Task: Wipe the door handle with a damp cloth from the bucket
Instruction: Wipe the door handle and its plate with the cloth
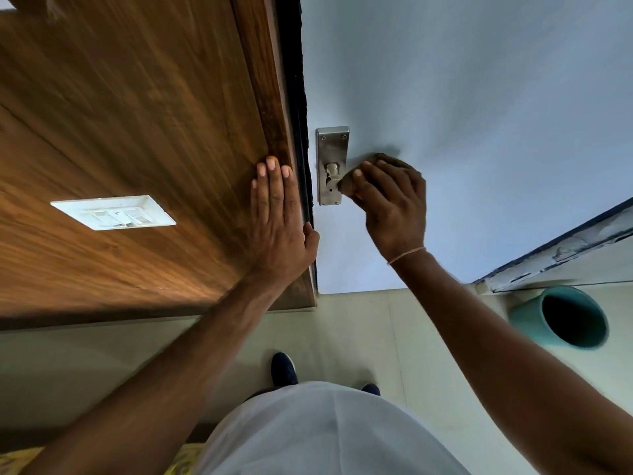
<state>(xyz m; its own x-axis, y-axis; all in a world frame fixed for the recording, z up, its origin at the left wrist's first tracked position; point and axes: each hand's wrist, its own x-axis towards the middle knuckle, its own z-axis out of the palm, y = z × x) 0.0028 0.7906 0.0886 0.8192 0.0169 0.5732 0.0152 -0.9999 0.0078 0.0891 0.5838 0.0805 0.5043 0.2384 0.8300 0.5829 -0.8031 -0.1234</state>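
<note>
- Right hand (394, 204) — fingers curled round a brown cloth (346, 183), pressing it against the door handle (331, 173).
- Door handle — on a metal plate (330, 142) near the edge of the pale blue door (479, 114); the lever is mostly hidden under cloth and fingers.
- Left hand (277, 214) — flat, fingers straight and together, resting on the wooden panel (137, 114) beside the door edge.
- Bucket (561, 318) — teal, on the floor (359, 330) at right, well apart from the handle.
- White switch plate (113, 212) — on the wooden panel.
</note>
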